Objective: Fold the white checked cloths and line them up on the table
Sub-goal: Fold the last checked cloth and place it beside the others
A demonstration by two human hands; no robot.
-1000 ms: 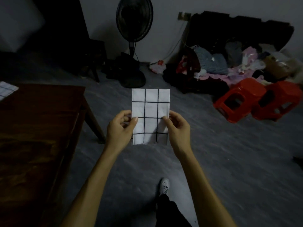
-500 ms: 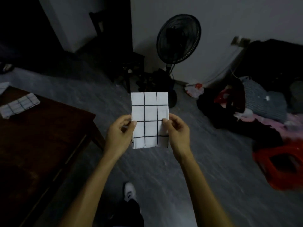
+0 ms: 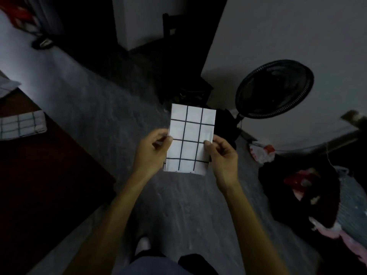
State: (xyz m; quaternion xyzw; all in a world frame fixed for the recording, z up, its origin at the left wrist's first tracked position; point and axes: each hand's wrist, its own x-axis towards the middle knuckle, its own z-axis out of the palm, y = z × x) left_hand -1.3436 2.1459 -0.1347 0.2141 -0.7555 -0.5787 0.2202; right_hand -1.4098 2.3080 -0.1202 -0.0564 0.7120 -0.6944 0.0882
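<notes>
Plainly the cloth (image 3: 191, 138) is a light, limp thing: folded down to a narrow upright rectangle, it stands flat in the air only because both hands pinch it. The left hand (image 3: 152, 151) grips its left edge and the right hand (image 3: 223, 155) its right edge, each about halfway down, thumbs on the near face and the other fingers behind. It hangs above the floor (image 3: 111, 120), well apart from the table (image 3: 49, 175) at the left, where a second cloth (image 3: 21, 125) already lies folded near the far edge. Being soft and several layers thick, it will likely sag or spring open if one side is let go, so I judge the edges the right place to hold, with the layers kept pressed together. It is neither fragile nor slippery, by the look of it; laying it flat beside the other should need only a gentle touch and a smoothing press.
</notes>
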